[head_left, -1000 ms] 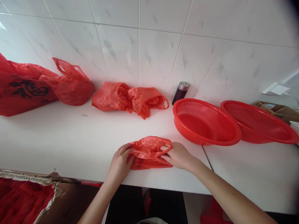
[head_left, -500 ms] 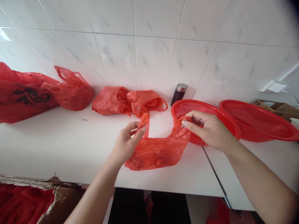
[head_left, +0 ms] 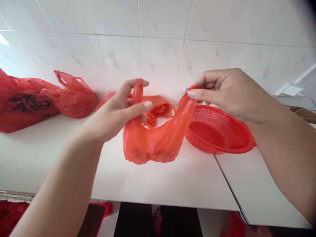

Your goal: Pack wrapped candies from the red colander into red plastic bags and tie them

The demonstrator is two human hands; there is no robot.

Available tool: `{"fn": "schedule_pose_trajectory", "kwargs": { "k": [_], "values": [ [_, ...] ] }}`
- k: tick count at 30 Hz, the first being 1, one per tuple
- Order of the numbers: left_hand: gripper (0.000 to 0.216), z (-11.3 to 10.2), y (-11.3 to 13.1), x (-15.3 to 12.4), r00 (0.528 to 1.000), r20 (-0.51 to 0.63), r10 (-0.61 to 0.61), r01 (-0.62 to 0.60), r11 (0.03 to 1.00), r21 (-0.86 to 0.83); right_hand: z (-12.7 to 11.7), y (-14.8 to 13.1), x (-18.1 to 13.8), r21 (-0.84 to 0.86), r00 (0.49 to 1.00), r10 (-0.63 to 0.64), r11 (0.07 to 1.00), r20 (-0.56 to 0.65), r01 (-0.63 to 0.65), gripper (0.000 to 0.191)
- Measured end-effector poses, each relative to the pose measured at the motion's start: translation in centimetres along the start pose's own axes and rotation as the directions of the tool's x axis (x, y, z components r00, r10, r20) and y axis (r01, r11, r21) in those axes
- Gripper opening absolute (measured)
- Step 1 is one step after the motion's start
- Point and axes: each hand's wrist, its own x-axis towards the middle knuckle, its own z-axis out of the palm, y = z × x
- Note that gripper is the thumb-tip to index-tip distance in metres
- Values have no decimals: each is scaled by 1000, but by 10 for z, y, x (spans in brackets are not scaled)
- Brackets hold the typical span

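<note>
A thin red plastic bag (head_left: 158,144) hangs in front of me over the white table, its lower part bulging with contents I cannot make out. One handle loop passes over the fingers of my left hand (head_left: 120,108), whose thumb stands a little apart. The other handle is bunched and pinched between thumb and fingers of my right hand (head_left: 219,90). Behind it, partly covered by my hands, lie more red plastic bags (head_left: 161,107) by the wall. A red mesh basket (head_left: 217,131) sits on the table under my right hand.
Further left stand a tied red bag (head_left: 76,98) and a larger red bag with black writing (head_left: 29,105). A box of red material (head_left: 12,212) is at the lower left. The white table (head_left: 158,184) has a seam on the right. Behind it rises a tiled wall (head_left: 163,56).
Both hands have risen, lifting the plastic bag from the table. Its filled part now hangs lower between them. My right arm now covers the second basket.
</note>
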Motion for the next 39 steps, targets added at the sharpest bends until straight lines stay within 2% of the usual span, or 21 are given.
{"fn": "schedule_pose_trajectory", "kwargs": {
  "k": [3,5,6,7,10,12,14,17,18,21,22,24,26,28,29,31,32,34,36,39],
  "values": [
    [52,7,5,18,975,191,-114,87,986,141,18,-22,14,131,995,-58,990,77,48,14],
    [35,14,7,27,935,312,-171,115,975,190,33,-32,23,231,988,-102,970,113,74,13],
    [27,17,7,30,921,337,-195,137,973,188,40,-34,26,269,984,-126,959,124,89,13],
    [25,19,6,31,916,337,-219,170,971,168,45,-32,29,293,981,-146,950,128,104,12],
    [37,17,1,30,921,276,-277,288,958,1,55,-11,33,315,974,-178,941,143,126,15],
    [41,13,-6,28,919,269,-289,326,940,-104,59,10,30,299,967,-161,949,199,97,16],
    [42,9,-12,26,914,279,-296,342,930,-135,62,25,23,281,966,-124,958,225,58,12],
    [38,6,-18,25,920,285,-267,312,942,-126,60,25,4,262,987,-94,963,127,59,8],
    [35,4,-19,24,927,288,-240,284,951,-124,58,21,-4,247,986,-106,966,128,72,8],
    [26,-3,-16,22,933,326,-153,174,984,-36,53,6,-20,228,944,-192,965,268,131,9],
    [22,-5,-14,21,930,340,-142,141,990,26,55,5,-21,254,936,-217,956,276,147,9],
    [15,-8,-11,19,927,352,-131,79,984,159,65,10,-17,346,958,-215,928,191,140,15],
    [11,-7,-12,18,931,349,-102,8,965,262,83,24,-8,427,983,-140,901,121,76,25],
    [12,-2,-16,18,946,319,-66,-61,926,373,103,42,1,464,991,-66,886,116,4,29],
    [16,2,-20,18,962,268,-45,-81,893,442,112,49,4,479,992,-39,878,124,-25,29],
    [22,11,-28,16,994,104,41,-93,816,571,123,61,5,530,987,-2,844,159,-84,27],
    [25,15,-33,14,993,24,111,-102,784,612,126,64,4,562,980,8,819,198,-120,27],
    [26,23,-41,10,963,-71,261,-159,758,633,124,67,-1,607,957,4,772,290,-188,27],
    [28,29,-48,4,935,-97,341,-218,769,601,119,65,-6,610,948,1,765,318,-205,21],
    [34,35,-57,-6,956,-95,279,-186,821,539,113,56,-13,589,975,51,789,216,-172,19]
  ]
}}
